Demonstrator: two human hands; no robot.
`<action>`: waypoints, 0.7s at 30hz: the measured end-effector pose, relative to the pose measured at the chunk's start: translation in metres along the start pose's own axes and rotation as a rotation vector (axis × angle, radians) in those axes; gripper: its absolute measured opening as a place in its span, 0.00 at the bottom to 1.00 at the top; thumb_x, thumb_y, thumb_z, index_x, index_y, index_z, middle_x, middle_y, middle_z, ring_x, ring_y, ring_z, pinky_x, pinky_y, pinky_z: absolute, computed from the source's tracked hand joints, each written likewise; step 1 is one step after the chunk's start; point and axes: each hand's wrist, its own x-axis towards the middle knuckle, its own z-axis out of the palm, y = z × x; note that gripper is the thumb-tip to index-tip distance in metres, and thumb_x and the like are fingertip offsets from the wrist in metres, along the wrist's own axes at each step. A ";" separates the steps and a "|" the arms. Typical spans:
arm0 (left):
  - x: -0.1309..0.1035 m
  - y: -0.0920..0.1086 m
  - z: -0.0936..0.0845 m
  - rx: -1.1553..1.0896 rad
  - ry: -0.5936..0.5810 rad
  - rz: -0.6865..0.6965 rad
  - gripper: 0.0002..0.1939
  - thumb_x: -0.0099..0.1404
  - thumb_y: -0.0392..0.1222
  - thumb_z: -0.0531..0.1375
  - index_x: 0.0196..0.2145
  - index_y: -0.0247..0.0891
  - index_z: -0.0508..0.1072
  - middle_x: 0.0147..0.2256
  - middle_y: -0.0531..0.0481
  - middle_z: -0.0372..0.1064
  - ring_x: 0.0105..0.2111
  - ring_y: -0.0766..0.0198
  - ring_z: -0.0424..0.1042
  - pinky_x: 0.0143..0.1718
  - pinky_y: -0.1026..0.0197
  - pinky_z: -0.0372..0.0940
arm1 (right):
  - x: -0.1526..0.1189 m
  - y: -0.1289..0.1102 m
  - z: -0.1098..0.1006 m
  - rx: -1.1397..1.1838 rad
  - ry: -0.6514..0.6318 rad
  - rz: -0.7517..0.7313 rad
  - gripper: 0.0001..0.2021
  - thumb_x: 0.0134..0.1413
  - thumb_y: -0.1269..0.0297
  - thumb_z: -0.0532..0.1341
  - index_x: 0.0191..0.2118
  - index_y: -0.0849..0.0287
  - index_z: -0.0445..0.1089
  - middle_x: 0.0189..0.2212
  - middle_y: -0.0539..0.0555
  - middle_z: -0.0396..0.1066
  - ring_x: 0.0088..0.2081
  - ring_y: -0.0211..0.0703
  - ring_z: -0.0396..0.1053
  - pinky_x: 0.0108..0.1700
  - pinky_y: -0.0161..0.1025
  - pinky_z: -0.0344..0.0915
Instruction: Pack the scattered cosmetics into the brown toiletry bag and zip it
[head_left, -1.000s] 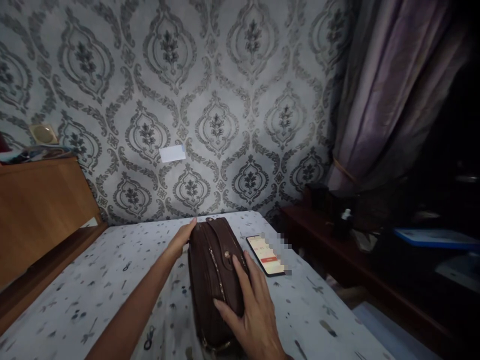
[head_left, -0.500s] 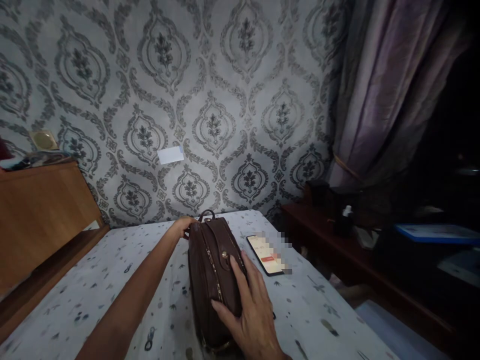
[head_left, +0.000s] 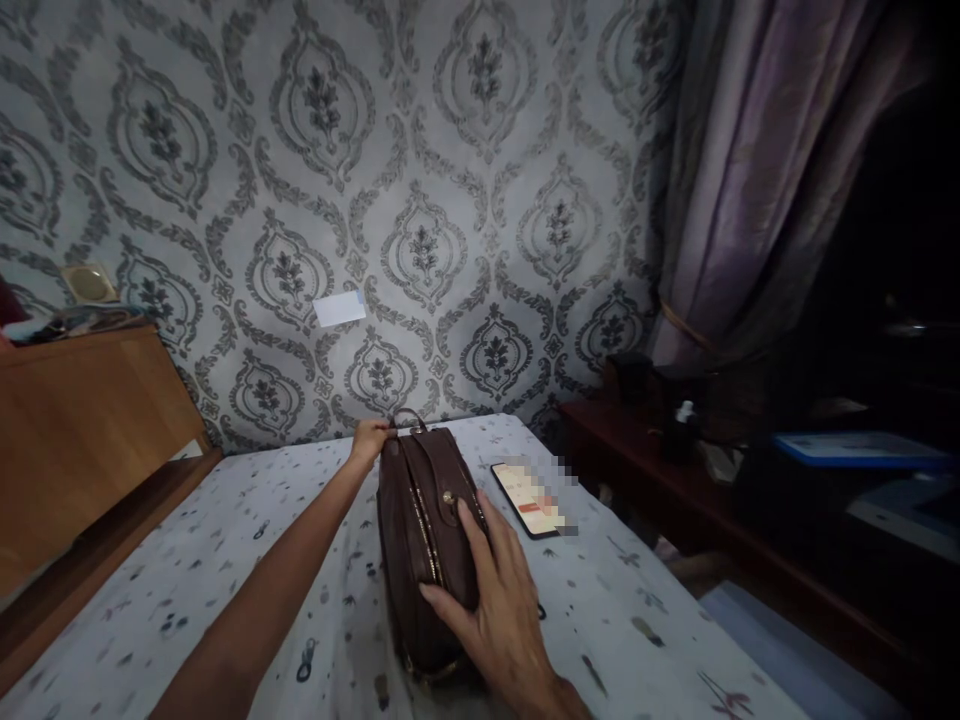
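A dark brown leather bag (head_left: 415, 545) with gold zippers lies lengthwise on a bed with a white printed sheet (head_left: 292, 560). A small loop handle sticks up at its far end, and a flap with a round gold stud runs along the top. My left hand (head_left: 371, 438) reaches to the far left corner of the bag, its fingers closed there; the exact part pinched is hidden. Across the bag's near right side rests my right hand (head_left: 502, 600), fingers spread and thumb apart on top. A phone (head_left: 525, 500) with a lit, partly blurred screen lies just right of the bag.
Patterned wallpaper with a white paper (head_left: 340, 308) rises behind the bed. At left stands a wooden headboard (head_left: 90, 430) with items on top. A dark red table (head_left: 630, 440) at right bears a small bottle and a blue-edged flat object (head_left: 862, 450). A curtain (head_left: 735, 180) hangs above.
My left hand has shifted slightly up and away at the bag's far corner. The right hand stays spread on the bag. The view has turned a little.
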 end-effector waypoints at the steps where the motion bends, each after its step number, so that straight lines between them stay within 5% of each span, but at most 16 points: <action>1: -0.002 0.001 0.000 -0.002 0.009 0.006 0.19 0.69 0.47 0.61 0.54 0.36 0.70 0.53 0.44 0.69 0.48 0.53 0.72 0.47 0.48 0.71 | 0.000 0.000 0.000 0.003 0.000 0.004 0.39 0.60 0.49 0.60 0.71 0.53 0.44 0.68 0.65 0.52 0.65 0.63 0.58 0.59 0.61 0.63; 6: -0.017 0.005 -0.003 -0.028 0.049 0.062 0.16 0.69 0.47 0.60 0.50 0.35 0.71 0.48 0.45 0.71 0.44 0.57 0.74 0.44 0.51 0.72 | 0.001 -0.002 0.002 0.023 0.023 0.013 0.38 0.61 0.49 0.60 0.71 0.53 0.46 0.67 0.65 0.53 0.65 0.63 0.58 0.59 0.62 0.63; 11: -0.030 0.017 -0.007 -0.032 0.056 0.117 0.06 0.66 0.40 0.59 0.34 0.36 0.73 0.32 0.53 0.71 0.34 0.64 0.71 0.35 0.63 0.65 | 0.001 -0.002 0.001 0.018 0.029 -0.003 0.37 0.61 0.49 0.60 0.70 0.55 0.48 0.67 0.65 0.53 0.65 0.62 0.58 0.59 0.61 0.64; 17: -0.008 0.049 -0.009 0.099 -0.140 0.042 0.07 0.56 0.43 0.66 0.30 0.37 0.75 0.24 0.56 0.70 0.28 0.63 0.70 0.28 0.64 0.59 | 0.000 0.001 -0.001 0.011 0.035 -0.037 0.36 0.61 0.50 0.60 0.69 0.56 0.49 0.67 0.65 0.54 0.65 0.62 0.58 0.59 0.62 0.64; 21: 0.016 0.062 0.001 0.224 -0.279 -0.050 0.11 0.64 0.46 0.65 0.35 0.34 0.75 0.31 0.53 0.72 0.30 0.65 0.72 0.33 0.60 0.68 | -0.001 0.002 -0.001 0.015 0.040 -0.040 0.37 0.60 0.50 0.61 0.70 0.56 0.49 0.67 0.65 0.54 0.65 0.62 0.58 0.60 0.60 0.64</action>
